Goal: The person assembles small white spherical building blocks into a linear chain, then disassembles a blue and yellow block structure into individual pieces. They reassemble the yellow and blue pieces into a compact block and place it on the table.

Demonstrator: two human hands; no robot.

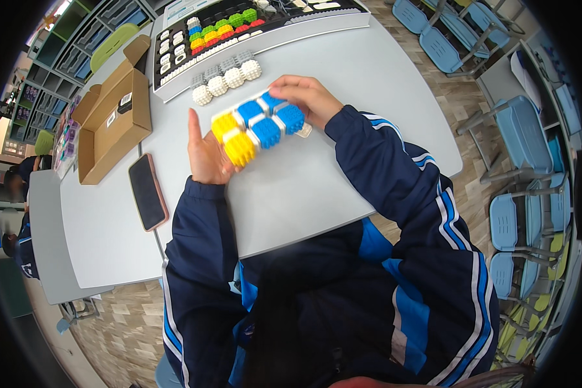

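Between my two hands, above the table, is an assembly of studded building blocks (pixel 265 132), tilted up to the right. Two yellow blocks form its left end and several blue ones the rest, with white parts showing between them. My left hand (pixel 208 158) supports the yellow end on its palm, thumb raised and apart; its other fingers are mostly hidden beneath. At the blue end, my right hand (pixel 307 97) grips the far edge, fingers bent over the top. A small translucent piece (pixel 304 130) shows just below the right hand; whether it touches the assembly I cannot tell.
Beyond my hands, white and grey studded blocks (pixel 235 79) stand in rows. Behind them lies a parts tray (pixel 168 87) with coloured blocks. An opened cardboard box (pixel 132 123) and a phone (pixel 148 193) are at left on the white table (pixel 291 220). Blue chairs (pixel 520 139) stand at right.
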